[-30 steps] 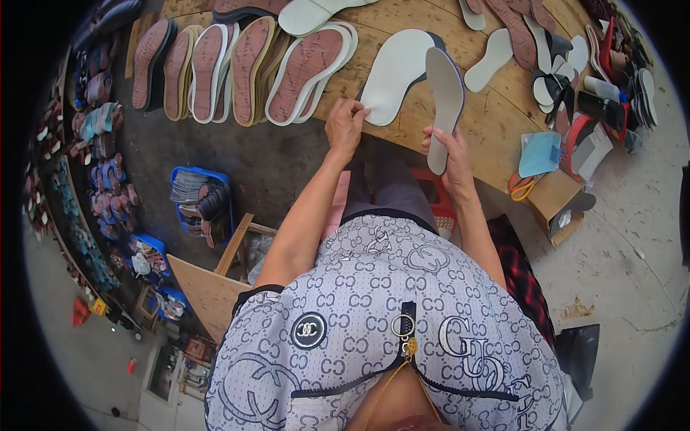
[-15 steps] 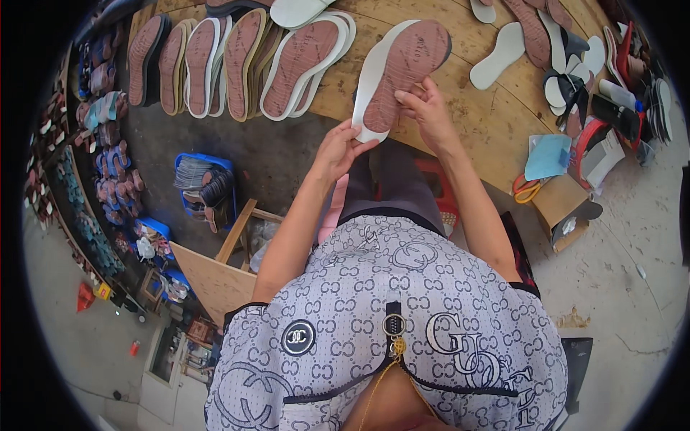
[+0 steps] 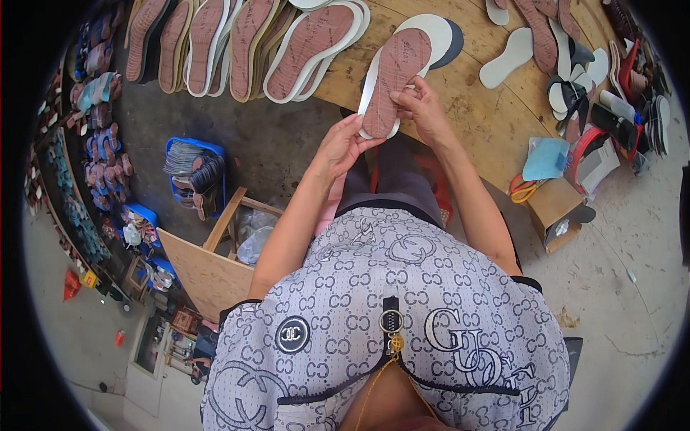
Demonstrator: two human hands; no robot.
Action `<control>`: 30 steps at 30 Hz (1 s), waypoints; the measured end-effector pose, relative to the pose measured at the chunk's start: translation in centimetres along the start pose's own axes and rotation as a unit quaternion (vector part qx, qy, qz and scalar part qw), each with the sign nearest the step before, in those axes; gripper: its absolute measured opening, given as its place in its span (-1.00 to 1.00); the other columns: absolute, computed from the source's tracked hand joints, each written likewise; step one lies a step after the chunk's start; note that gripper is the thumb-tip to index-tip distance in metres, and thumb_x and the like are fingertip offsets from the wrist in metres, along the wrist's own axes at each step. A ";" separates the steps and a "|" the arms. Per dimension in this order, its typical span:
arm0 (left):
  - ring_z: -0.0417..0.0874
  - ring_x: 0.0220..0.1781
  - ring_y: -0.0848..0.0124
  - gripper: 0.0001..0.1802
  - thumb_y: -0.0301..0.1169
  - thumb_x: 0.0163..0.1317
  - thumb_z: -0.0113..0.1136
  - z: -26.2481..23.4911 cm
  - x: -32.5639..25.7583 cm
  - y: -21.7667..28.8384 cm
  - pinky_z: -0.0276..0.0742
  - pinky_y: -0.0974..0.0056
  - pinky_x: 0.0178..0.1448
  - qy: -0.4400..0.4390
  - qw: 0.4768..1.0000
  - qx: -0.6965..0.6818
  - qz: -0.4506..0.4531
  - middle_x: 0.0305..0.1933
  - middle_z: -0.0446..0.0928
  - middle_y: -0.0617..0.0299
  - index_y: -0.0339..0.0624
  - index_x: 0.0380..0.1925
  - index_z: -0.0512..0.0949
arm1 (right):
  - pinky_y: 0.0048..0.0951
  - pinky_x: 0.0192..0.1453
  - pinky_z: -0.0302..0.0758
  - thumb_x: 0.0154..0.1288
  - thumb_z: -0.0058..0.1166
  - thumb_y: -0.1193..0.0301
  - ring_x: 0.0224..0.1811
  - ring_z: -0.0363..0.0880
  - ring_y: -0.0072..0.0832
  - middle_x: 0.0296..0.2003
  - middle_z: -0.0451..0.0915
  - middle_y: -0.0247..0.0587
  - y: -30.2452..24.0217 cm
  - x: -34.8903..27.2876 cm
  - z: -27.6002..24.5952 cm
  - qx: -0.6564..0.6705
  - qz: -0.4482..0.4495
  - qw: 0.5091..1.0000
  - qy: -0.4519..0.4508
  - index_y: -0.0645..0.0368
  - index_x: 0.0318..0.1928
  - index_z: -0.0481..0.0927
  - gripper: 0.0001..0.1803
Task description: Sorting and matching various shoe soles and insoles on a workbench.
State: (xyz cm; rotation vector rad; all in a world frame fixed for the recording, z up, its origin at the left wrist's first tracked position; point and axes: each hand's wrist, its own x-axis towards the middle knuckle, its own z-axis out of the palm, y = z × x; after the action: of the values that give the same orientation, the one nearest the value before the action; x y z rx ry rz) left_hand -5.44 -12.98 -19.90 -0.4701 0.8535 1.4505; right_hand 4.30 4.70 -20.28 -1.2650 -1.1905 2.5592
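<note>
Over the table's near edge I hold a reddish-brown insole (image 3: pixel 400 68) with fine ridges. White shows beneath it along its left side and at the heel. My left hand (image 3: pixel 343 147) pinches the heel end, thumb on top. The thumb and fingers of my right hand (image 3: pixel 425 111) are closed on the insole's right edge, near its middle. Just beyond lies a white sole (image 3: pixel 430 30) on the table, with a dark sole (image 3: pixel 453 49) partly under it. How many layers are between my fingers is hidden.
Several overlapping brown-topped soles (image 3: pixel 310 50) line the wooden table (image 3: pixel 460 108) at left. A single white sole (image 3: pixel 507 59) lies to the right. Beyond it are orange-handled scissors (image 3: pixel 523 190), a cardboard box (image 3: pixel 555 219) and sandal parts. A blue crate (image 3: pixel 172 147) stands on the floor.
The brown insole has come toward me and left with white under it, uncovering a white sole and a dark one behind. Both hands keep their grip.
</note>
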 end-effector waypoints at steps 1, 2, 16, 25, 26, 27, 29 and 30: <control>0.60 0.12 0.22 -0.65 -0.36 0.45 -0.05 0.2 -0.2 0.3 0.57 0.02 0.23 -0.009 1.000 -0.005 -0.009 0.11 0.51 -0.02 -0.38 0.11 0.35 | -0.44 -0.15 0.58 0.26 0.13 0.48 -0.22 0.63 -0.51 -0.21 0.65 -0.19 -0.1 -0.2 0.3 -0.004 -0.013 1.000 0.005 0.23 -0.03 0.42 -0.70; 0.60 0.12 0.24 -0.65 -0.37 0.44 -0.03 0.4 -0.4 0.4 0.58 0.04 0.23 -0.019 1.000 -0.009 -0.019 0.11 0.50 -0.01 -0.38 0.11 0.35 | -0.45 -0.16 0.57 0.25 0.15 0.46 -0.23 0.63 -0.51 -0.22 0.65 -0.19 -0.2 -0.6 0.5 -0.008 -0.027 1.000 0.010 0.24 -0.05 0.43 -0.70; 0.63 -0.14 0.53 -0.59 -0.41 0.23 0.28 1.1 -6.5 3.0 0.55 0.37 0.04 -0.020 0.961 0.272 0.037 -0.09 0.63 0.20 -0.37 0.05 0.50 | -0.10 0.22 0.51 0.52 -0.23 0.28 0.13 0.55 -0.24 0.14 0.51 -0.07 -1.4 -3.0 1.1 0.240 0.122 0.963 0.027 0.22 0.22 0.38 -0.60; 0.61 -0.14 0.55 -0.65 -0.42 0.20 0.27 -0.1 -9.0 4.4 0.50 0.38 0.06 -0.001 0.933 0.359 0.033 -0.15 0.64 0.27 -0.32 -0.01 0.57 | -0.06 0.34 0.40 0.55 -0.31 0.22 0.25 0.45 -0.21 0.22 0.43 -0.06 -1.7 -8.0 2.5 0.412 0.078 0.899 -0.125 0.18 0.30 0.30 -0.55; 0.61 -0.14 0.55 -0.65 -0.42 0.20 0.27 -0.1 -9.0 4.3 0.49 0.38 0.06 0.005 0.931 0.364 0.031 -0.15 0.64 0.28 -0.31 -0.01 0.57 | -0.06 0.35 0.39 0.56 -0.33 0.20 0.27 0.43 -0.22 0.23 0.43 -0.07 -1.9 -8.5 2.7 0.411 0.073 0.902 -0.111 0.18 0.30 0.29 -0.53; 0.60 -0.14 0.55 -0.66 -0.42 0.20 0.27 -1.1 -8.8 4.4 0.49 0.38 0.07 -0.026 0.924 0.382 0.013 -0.16 0.64 0.28 -0.31 -0.03 0.58 | -0.06 0.35 0.38 0.56 -0.34 0.18 0.28 0.42 -0.22 0.23 0.43 -0.08 -2.7 -9.2 3.4 0.408 0.070 0.905 -0.098 0.17 0.31 0.28 -0.52; 0.60 -0.13 0.55 -0.68 -0.40 0.19 0.28 -2.6 -8.2 5.4 0.49 0.38 0.07 -0.090 0.902 0.421 -0.020 -0.17 0.64 0.29 -0.31 -0.07 0.60 | -0.07 0.36 0.38 0.56 -0.36 0.14 0.29 0.41 -0.24 0.23 0.42 -0.09 -3.1 -10.4 4.0 0.392 0.065 0.914 -0.082 0.17 0.32 0.28 -0.50; 0.58 -0.14 0.56 -0.70 -0.36 0.18 0.31 -1.5 -8.4 6.2 0.48 0.38 0.06 -0.111 0.888 0.440 -0.072 -0.18 0.64 0.30 -0.30 -0.13 0.63 | -0.07 0.35 0.38 0.56 -0.37 0.13 0.28 0.41 -0.25 0.23 0.43 -0.10 -2.6 -10.5 4.0 0.378 0.065 0.920 -0.078 0.17 0.31 0.28 -0.49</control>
State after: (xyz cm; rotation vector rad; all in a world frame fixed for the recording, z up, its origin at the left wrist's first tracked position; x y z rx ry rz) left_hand -11.06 -18.94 -13.29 0.3119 1.1517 0.8249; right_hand 7.83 0.33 -10.18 -0.9714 -0.0505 2.7901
